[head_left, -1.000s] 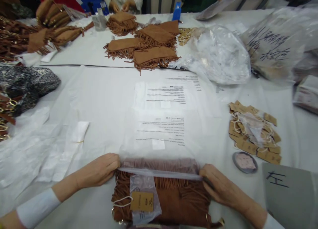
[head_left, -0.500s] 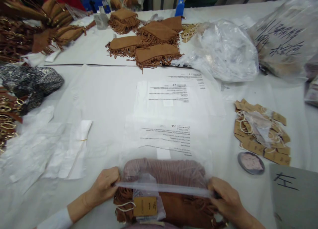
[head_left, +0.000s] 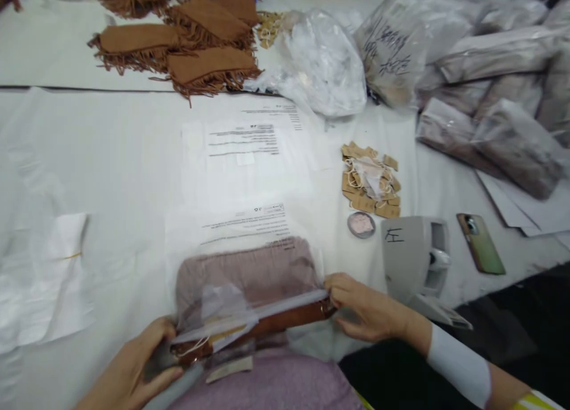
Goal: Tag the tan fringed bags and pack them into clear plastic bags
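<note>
A clear printed plastic bag [head_left: 227, 223] lies flat in front of me, its mouth facing my body. Most of a brown fringed handbag is inside, covered by a mauve cloth pouch [head_left: 249, 273]. A brown strip of the handbag [head_left: 285, 322] shows at the mouth, beside a tan tag with a white cord. My left hand [head_left: 133, 365] grips the left corner of the mouth, thumb lower than the fingers. At the right corner, my right hand [head_left: 360, 306] holds the plastic edge with its fingertips.
Brown fringed pieces [head_left: 214, 66] lie at the back, near a crumpled plastic bag [head_left: 323, 66]. Right of me are tan tags [head_left: 369, 181], a small round dish [head_left: 361, 225], a grey device [head_left: 407, 256], a phone [head_left: 481, 244] and wrapped packages [head_left: 512, 137]. White sheets [head_left: 57, 279] lie left.
My view has swung to the right. The handbag sits deeper in the plastic bag, and the mouth edge has come closer to my body. My right fingers are less tightly curled.
</note>
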The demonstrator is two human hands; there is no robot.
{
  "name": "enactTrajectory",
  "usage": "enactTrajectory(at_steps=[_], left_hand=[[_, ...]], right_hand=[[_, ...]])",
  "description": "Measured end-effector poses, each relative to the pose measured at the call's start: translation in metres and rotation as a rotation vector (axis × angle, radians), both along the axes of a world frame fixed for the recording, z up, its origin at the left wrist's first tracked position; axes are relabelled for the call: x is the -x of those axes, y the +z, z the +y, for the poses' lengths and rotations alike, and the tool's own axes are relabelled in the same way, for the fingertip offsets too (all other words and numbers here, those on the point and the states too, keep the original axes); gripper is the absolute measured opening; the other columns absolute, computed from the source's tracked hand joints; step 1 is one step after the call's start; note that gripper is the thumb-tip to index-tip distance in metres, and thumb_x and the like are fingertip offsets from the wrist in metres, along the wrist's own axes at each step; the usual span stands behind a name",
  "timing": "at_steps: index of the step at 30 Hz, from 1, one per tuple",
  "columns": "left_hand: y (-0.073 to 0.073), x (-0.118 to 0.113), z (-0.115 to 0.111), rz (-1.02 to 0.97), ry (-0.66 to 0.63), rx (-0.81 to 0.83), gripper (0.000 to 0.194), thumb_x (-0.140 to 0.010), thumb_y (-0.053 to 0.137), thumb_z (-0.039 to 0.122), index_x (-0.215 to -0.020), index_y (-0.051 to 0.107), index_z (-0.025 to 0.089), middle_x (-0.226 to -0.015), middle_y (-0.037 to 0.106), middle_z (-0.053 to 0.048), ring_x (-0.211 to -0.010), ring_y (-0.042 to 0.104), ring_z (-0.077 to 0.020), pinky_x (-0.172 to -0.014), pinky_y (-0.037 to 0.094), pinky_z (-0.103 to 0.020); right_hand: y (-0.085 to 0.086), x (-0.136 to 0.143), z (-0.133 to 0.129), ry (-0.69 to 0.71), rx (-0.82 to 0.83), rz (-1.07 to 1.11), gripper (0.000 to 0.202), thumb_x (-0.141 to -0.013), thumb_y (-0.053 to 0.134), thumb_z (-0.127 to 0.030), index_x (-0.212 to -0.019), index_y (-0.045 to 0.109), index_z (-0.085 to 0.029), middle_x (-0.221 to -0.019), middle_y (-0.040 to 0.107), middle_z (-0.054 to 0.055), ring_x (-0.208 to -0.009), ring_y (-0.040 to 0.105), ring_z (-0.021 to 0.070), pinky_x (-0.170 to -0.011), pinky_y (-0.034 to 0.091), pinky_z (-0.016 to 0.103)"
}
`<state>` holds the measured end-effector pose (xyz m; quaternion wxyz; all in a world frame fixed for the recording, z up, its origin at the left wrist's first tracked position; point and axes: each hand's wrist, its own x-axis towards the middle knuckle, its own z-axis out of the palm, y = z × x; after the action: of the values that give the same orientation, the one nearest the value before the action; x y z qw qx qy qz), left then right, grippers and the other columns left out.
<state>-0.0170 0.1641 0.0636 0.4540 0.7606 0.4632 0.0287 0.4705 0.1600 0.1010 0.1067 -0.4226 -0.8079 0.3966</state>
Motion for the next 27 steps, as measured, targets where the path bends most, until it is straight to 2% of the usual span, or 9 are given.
enactTrajectory(at_steps=[3,7,12,15,18,21,23,25,27], left_hand=[[-0.001,-0.002,-0.003,0.03,-0.015,-0.068,0.036,-0.076,0.068,0.041,-0.103,0.05,0.025,-0.097,0.063,-0.002,-0.085,0.062,-0.0209,-0.073,0.052,-0.028],[-0.004,-0.007,-0.009,0.053,-0.021,-0.112,0.03,-0.08,0.064,0.042,-0.102,0.05,0.025,-0.095,0.062,-0.002,-0.084,0.062,-0.0205,-0.073,0.052,-0.029],[-0.003,-0.012,-0.009,0.034,-0.023,-0.106,0.025,-0.087,0.056,0.042,-0.103,0.047,0.025,-0.095,0.059,-0.002,-0.085,0.06,-0.0185,-0.076,0.05,-0.029],[-0.002,-0.013,-0.008,0.029,-0.021,-0.087,0.024,-0.088,0.054,0.043,-0.102,0.046,0.024,-0.094,0.058,-0.002,-0.085,0.059,-0.0187,-0.077,0.049,-0.03],[-0.003,-0.013,-0.01,0.012,0.009,-0.105,0.023,-0.087,0.055,0.043,-0.099,0.048,0.024,-0.09,0.058,-0.001,-0.082,0.059,-0.0188,-0.074,0.049,-0.03],[-0.003,-0.014,-0.016,-0.02,0.053,-0.184,0.02,-0.087,0.053,0.042,-0.094,0.05,0.023,-0.086,0.058,-0.001,-0.078,0.059,-0.0183,-0.071,0.049,-0.029],[-0.004,-0.016,-0.02,-0.04,0.075,-0.251,0.017,-0.089,0.05,0.04,-0.089,0.051,0.023,-0.083,0.057,-0.001,-0.075,0.057,-0.0179,-0.069,0.048,-0.029],[-0.006,-0.017,-0.024,-0.057,0.096,-0.303,0.016,-0.09,0.047,0.037,-0.086,0.05,0.022,-0.081,0.055,-0.001,-0.073,0.055,-0.0175,-0.068,0.047,-0.029],[-0.009,-0.018,-0.027,-0.064,0.13,-0.337,0.015,-0.092,0.044,0.034,-0.084,0.048,0.022,-0.078,0.053,-0.001,-0.072,0.053,-0.0171,-0.067,0.046,-0.03]], right_hand=[[0.003,-0.005,-0.006,0.214,-0.171,-0.116,0.003,-0.084,0.056,-0.019,-0.088,0.055,-0.019,-0.098,0.059,0.009,-0.099,0.054,0.0206,-0.091,0.047,0.039],[0.003,-0.007,-0.011,0.277,-0.395,-0.205,0.019,-0.095,0.04,-0.012,-0.092,0.058,-0.017,-0.092,0.06,0.007,-0.096,0.054,0.0174,-0.087,0.049,0.034],[-0.002,-0.007,-0.016,0.198,-0.576,-0.135,0.016,-0.096,0.043,-0.018,-0.092,0.058,-0.017,-0.084,0.058,0.005,-0.093,0.055,0.0175,-0.084,0.051,0.034],[-0.011,-0.004,-0.028,0.165,-0.564,-0.145,0.018,-0.096,0.041,-0.017,-0.092,0.059,-0.017,-0.085,0.058,0.006,-0.092,0.055,0.0175,-0.081,0.051,0.034],[-0.017,0.003,-0.049,0.069,-0.499,-0.184,0.02,-0.091,0.042,-0.016,-0.102,0.059,-0.015,-0.098,0.059,0.012,-0.101,0.055,0.0214,-0.087,0.05,0.039],[-0.021,0.013,-0.069,-0.008,-0.482,-0.201,0.034,-0.085,0.054,-0.028,-0.114,0.056,-0.012,-0.114,0.057,0.018,-0.113,0.051,0.0291,-0.093,0.046,0.049],[-0.027,0.02,-0.077,-0.076,-0.54,-0.18,0.029,-0.085,0.056,-0.029,-0.11,0.057,-0.014,-0.11,0.059,0.016,-0.109,0.053,0.0284,-0.091,0.047,0.048],[-0.034,0.028,-0.079,-0.175,-0.621,-0.158,0.016,-0.089,0.053,-0.025,-0.101,0.058,-0.015,-0.099,0.061,0.013,-0.098,0.056,0.0249,-0.083,0.049,0.042],[-0.042,0.036,-0.078,-0.254,-0.668,-0.163,0.011,-0.091,0.05,-0.022,-0.094,0.058,-0.016,-0.088,0.06,0.011,-0.084,0.056,0.0212,-0.073,0.049,0.036]])
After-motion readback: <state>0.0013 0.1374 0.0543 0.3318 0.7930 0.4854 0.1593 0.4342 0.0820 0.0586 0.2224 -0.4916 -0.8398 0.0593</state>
